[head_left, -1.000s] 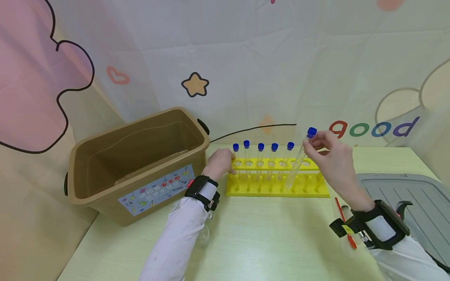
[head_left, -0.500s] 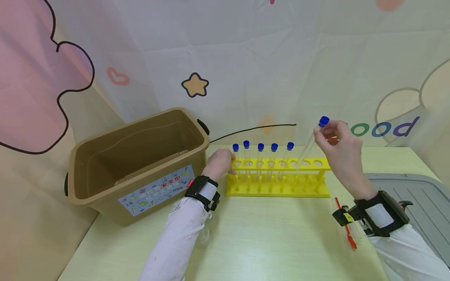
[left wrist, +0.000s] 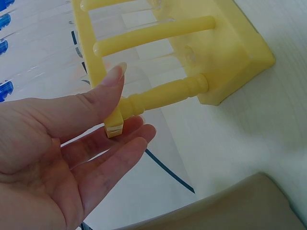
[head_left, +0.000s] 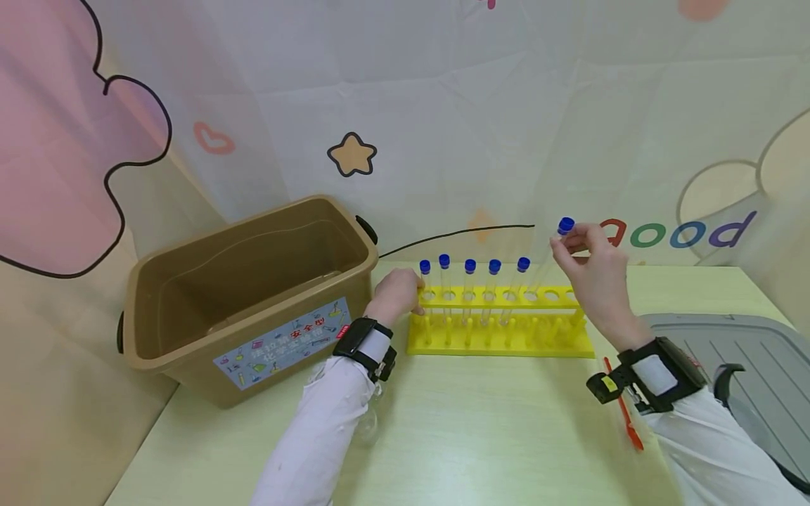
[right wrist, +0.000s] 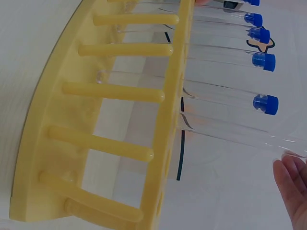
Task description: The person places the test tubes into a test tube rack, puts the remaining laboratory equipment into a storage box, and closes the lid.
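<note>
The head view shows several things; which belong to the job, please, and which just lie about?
Likely in the job:
yellow rack, in the left grip
five racked tubes
sixth tube, in the right grip

Seemingly lying about:
brown bin
grey panel
red tool
half-hidden clear item

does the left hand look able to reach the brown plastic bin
Probably yes: the left hand is beside the brown plastic bin with nothing visible between, but it holds the yellow plastic rack, so would need freeing first.
</note>
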`<state>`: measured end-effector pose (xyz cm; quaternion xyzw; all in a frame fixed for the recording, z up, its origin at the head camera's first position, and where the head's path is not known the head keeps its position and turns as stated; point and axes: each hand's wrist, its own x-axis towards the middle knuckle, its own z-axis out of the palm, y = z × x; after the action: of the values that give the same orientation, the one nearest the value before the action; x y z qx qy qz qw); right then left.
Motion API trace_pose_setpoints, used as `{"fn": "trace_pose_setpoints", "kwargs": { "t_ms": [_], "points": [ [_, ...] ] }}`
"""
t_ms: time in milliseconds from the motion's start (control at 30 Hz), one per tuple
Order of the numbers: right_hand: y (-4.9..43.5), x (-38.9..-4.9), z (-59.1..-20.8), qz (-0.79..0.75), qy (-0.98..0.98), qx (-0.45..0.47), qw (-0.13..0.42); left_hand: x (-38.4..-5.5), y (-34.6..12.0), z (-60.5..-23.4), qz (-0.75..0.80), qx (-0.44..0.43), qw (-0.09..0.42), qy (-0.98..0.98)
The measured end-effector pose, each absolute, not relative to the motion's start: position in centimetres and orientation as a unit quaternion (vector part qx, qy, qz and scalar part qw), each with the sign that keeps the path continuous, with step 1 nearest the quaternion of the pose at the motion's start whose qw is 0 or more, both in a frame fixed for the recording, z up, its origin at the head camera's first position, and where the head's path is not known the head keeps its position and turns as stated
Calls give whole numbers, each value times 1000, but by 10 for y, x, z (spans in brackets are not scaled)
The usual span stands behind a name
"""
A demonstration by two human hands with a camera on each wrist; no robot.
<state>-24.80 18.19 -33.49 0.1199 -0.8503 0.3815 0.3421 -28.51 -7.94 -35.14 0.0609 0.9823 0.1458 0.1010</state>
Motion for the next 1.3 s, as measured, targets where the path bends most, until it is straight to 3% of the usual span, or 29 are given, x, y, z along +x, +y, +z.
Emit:
{"fn": "trace_pose_setpoints", "kwargs": {
  "t_ms": [300,667,800,1067,1300],
  "points": [
    [180,-253,-357,370,-869,122,306,-285,-80,-352,138,70,98,983],
    [221,-327,-460,340,-885,111,299,-285,-81,-352,131,77,93,984],
    [221,-326,-462,338,-885,114,300,-285,-81,-352,132,75,94,984],
    [205,-297,-433,359,-887,114,268,-286,-81,-352,131,77,93,984],
    [215,-314,-457,336,-893,105,282,-285,-81,-352,133,78,93,984]
  ]
}}
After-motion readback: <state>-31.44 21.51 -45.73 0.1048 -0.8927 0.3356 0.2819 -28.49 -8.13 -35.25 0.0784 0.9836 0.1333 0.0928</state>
